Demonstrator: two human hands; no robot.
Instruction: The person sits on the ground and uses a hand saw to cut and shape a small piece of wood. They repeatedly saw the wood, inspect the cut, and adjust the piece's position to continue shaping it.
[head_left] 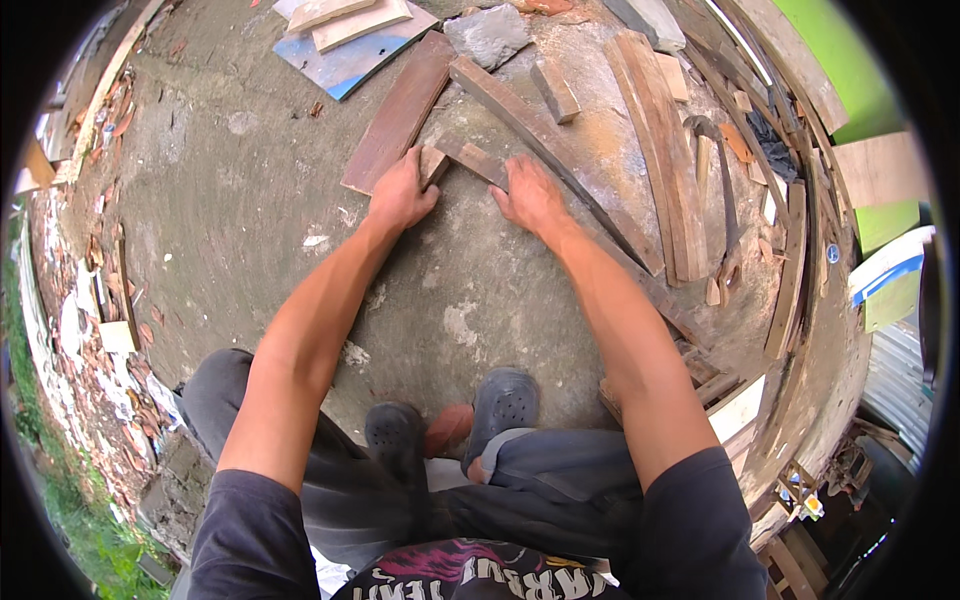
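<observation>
My left hand [402, 192] is closed around the end of a short wooden block [434, 166], beside a wide reddish-brown board [402, 112] lying on the concrete. Close by on the right, my right hand [535, 196] grips one end of a short wooden strip [474, 160]. The strip's far end points toward the block; whether the two pieces touch I cannot tell. A long wooden beam [530, 125] runs diagonally just past my right hand. Fingers partly hide the held ends of both pieces.
Thick planks [660, 150] lie at the right, near a hammer-like tool [703, 128] and a long dark blade [731, 205]. At the top are a small wood block [555, 90], a grey stone [488, 36] and a blue-white panel [345, 60]. Leaf litter [105, 330] borders the left.
</observation>
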